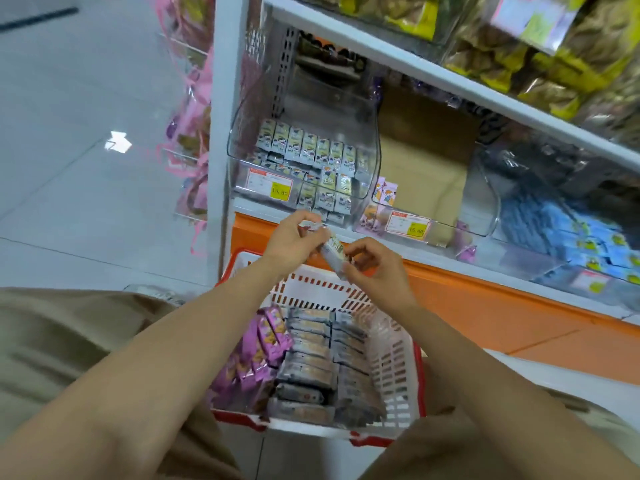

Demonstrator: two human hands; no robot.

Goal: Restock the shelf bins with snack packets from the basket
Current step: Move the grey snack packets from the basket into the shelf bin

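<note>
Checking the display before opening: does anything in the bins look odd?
The middle bin stands out: it holds brown cardboard and only a few pink packets against its left wall.

The left bin's yellow sticker (280, 192) reads 15.80 — so does the middle bin's sticker (415, 230) (other print too blurred).

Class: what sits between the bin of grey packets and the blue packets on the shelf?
A nearly empty clear bin holding a few pink packets, shown in the head view.
</note>
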